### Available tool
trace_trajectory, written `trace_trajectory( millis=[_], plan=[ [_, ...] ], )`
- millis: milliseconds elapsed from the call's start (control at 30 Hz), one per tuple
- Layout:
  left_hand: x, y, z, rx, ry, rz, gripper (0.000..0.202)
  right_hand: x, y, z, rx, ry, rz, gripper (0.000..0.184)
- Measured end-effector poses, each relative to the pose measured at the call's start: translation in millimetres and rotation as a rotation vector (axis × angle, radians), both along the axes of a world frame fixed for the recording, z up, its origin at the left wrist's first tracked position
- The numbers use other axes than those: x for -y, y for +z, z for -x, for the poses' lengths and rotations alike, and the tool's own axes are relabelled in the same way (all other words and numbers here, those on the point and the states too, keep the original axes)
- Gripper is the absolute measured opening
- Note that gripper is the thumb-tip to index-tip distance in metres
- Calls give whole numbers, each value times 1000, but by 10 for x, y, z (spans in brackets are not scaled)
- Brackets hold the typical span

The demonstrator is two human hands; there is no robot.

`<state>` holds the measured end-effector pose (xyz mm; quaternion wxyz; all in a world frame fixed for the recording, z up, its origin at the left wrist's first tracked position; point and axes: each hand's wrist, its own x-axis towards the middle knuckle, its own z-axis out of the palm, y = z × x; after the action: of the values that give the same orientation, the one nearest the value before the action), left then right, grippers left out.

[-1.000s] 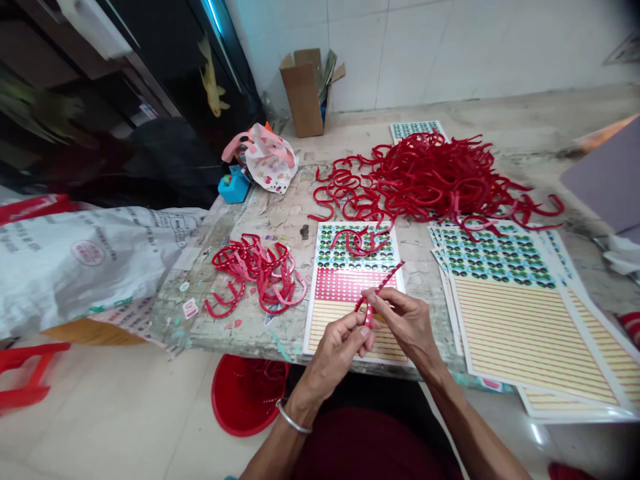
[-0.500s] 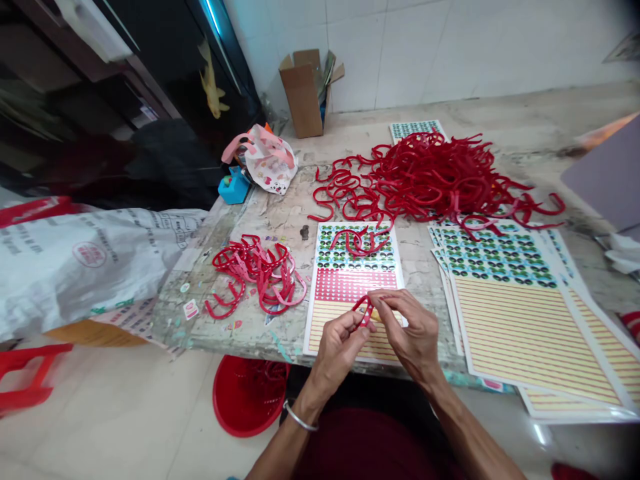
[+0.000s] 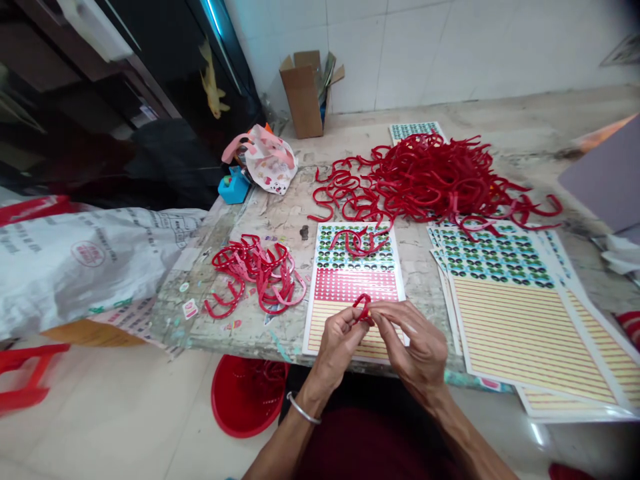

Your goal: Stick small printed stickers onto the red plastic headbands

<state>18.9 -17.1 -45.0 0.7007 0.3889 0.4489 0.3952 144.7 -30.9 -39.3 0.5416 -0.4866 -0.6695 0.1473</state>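
Above the lower part of a printed sticker sheet (image 3: 358, 285), my left hand (image 3: 341, 340) pinches a red curved band (image 3: 364, 303) that stands up as a small loop. My right hand (image 3: 417, 340) is closed at the band's right side, thumb and forefinger pressed together on a small yellow piece (image 3: 369, 313) that looks like a sticker; most of it is hidden by the fingertips. A few red bands (image 3: 361, 243) lie on the sheet's upper part, over its green and black prints. Left of the sheet is a small heap of red and pink bands (image 3: 260, 273), some with dots.
A large pile of red bands (image 3: 435, 177) covers the table's back right. More sticker sheets (image 3: 525, 327) overlap at right, past the front edge. A cardboard box (image 3: 303, 100), a patterned bag (image 3: 270, 163) and a blue tape dispenser (image 3: 234, 188) stand behind. Below is a red basket (image 3: 245, 407).
My right hand has shifted slightly down and right, its fingertips now lower on the band. The band has turned in my left fingers, and its dotted face no longer shows.
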Motion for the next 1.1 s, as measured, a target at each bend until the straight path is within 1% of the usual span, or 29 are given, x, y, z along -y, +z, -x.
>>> trace_trajectory(
  millis=[100, 200, 300, 367, 433, 633, 733, 800, 933, 1100],
  plan=[
    [-2, 3, -14, 24, 4, 26, 25, 76, 54, 13, 8, 5, 13, 27],
    [10, 15, -15, 75, -2, 56, 18, 102, 87, 9, 9, -24, 21, 26],
    [25, 26, -6, 86, -24, 79, 11, 54, 83, -13, 12, -110, 34, 17],
    [35, 28, 1, 86, -28, 94, 12, 1, 61, -28, 19, -163, 50, 12],
    [45, 26, 5, 101, -20, 116, 13, -46, 28, -38, 14, -187, 74, 10],
    [60, 39, -5, 113, 10, 164, 10, -108, -79, -30, -95, -168, 184, 7],
    [58, 44, -16, 133, 6, 153, 7, -120, -104, -24, -139, -158, 220, 8],
    [55, 42, -24, 163, -3, 136, 9, -128, -107, -25, -151, -162, 222, 8],
    [49, 33, -42, 215, 7, 141, 21, -136, -102, -30, -163, -166, 203, 6],
    [56, 13, -58, 238, 35, 157, 23, -131, -111, -33, -175, -156, 214, 6]
  ],
)
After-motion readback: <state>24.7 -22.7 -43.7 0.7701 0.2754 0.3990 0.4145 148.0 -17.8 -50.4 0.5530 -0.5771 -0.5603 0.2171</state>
